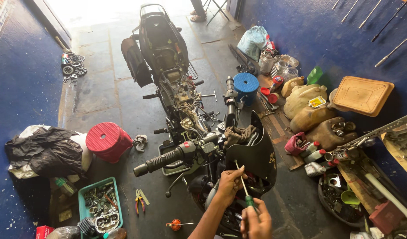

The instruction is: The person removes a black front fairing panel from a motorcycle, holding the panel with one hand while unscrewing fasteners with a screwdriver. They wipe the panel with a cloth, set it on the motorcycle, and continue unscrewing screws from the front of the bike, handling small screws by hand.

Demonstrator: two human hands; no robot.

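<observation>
Green-handled screwdriver (244, 186) gripped in the right hand (255, 221), its tip up at the black fairing (256, 155); left hand (229, 182) just beside, pinching the shaft.

A: Light source? 
B: Daylight through the open doorway (119, 9) at 12 o'clock. That patch is blown out, no detail in the floor (101, 93) near it.
A: Rest of the frame?
B: Falls off quickly. Blue walls (22, 79) at 9 and 3 o'clock sit dim, corners at 7 and 5 o'clock darkest.
A: Shadows?
B: Soft, running toward 6 o'clock under the motorcycle (181, 97) and red stool (108, 141). Black fairing (256, 155) shows a faint sheen, otherwise swallows detail.
A: Sharpness?
B: Centre crisp. Both hands at 6 o'clock slightly soft. Wide-lens bending at the edges; wall lines at 9 and 3 o'clock lean outward.
</observation>
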